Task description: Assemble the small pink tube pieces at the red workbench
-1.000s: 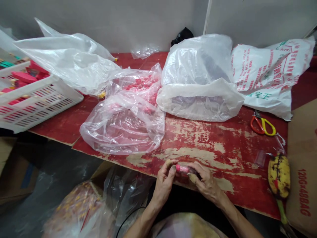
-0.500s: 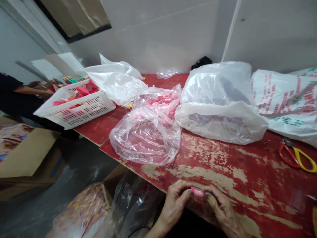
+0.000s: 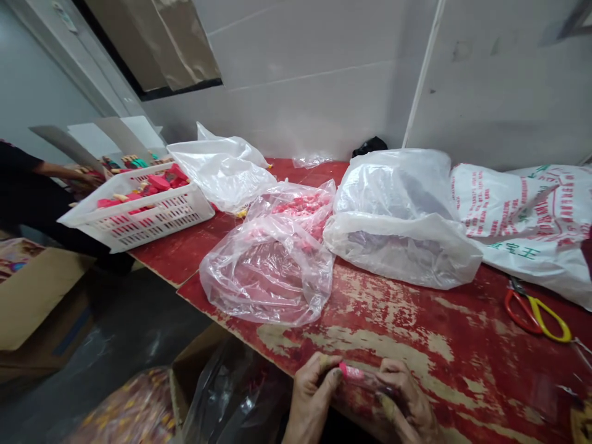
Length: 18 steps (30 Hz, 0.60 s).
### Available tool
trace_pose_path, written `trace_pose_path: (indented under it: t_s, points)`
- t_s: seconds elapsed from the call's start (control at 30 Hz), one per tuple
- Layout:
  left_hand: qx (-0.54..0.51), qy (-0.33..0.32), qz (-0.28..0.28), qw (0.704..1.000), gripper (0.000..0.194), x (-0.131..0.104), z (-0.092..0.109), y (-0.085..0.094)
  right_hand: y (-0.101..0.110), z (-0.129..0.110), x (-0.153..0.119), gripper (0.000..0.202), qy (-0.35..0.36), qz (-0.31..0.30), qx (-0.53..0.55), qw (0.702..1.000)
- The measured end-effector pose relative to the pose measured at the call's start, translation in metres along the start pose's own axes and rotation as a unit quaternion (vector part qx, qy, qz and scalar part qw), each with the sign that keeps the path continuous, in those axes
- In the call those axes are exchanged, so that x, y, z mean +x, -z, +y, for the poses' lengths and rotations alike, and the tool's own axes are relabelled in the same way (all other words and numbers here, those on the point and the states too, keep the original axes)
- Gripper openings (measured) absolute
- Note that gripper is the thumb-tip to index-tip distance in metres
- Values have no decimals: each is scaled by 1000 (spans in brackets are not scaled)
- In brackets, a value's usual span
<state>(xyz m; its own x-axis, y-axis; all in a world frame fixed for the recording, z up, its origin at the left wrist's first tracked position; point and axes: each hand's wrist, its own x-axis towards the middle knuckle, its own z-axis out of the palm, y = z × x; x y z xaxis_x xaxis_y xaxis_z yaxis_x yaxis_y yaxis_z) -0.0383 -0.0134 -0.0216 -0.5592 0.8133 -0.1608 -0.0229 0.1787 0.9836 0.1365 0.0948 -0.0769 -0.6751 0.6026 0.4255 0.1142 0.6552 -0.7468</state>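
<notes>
A small pink piece with white marking (image 3: 353, 371) is between my hands, just above the table's near edge. My left hand (image 3: 315, 390) pinches its left end between thumb and fingers. A clear, thin stretch, which looks like plastic, runs from the pink piece to my right hand (image 3: 403, 398). The right fingers are curled closed on that clear part; its far end is hidden in them. Beyond my hands lies an open clear plastic bag (image 3: 268, 280) with many small pink pieces (image 3: 303, 206) at its back.
On the worn red table (image 3: 383, 302) lie scissors with red and yellow handles (image 3: 539, 314), a large translucent bag (image 3: 393, 185) and a printed white sack (image 3: 522, 209). A white basket (image 3: 161, 216) holds pink items near another person's arm (image 3: 65, 172). Cardboard boxes (image 3: 41, 296) stand lower left.
The head view has shifted, so the scene sits lower in the picture. My right hand is farther from the pink piece, and more of the clear stretch shows between the hands.
</notes>
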Motion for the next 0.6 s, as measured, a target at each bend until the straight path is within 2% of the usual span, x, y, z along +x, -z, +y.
trace_pose_path:
  t_s: [0.13,0.23,0.4,0.6]
  points:
    - [-77,42,-20,996,30,2,6,0,1,3,-3,21,-36,18,1,999]
    - [-140,74,-41,987,32,1,0,-4,3,0,-1,22,-45,-23,-8,999]
    - [-140,70,-44,987,26,-4,-5,-9,3,2,0,22,-36,-26,13,999]
    - [-178,95,-48,978,22,-6,4,-10,-1,-5,2,32,-195,-57,100,974]
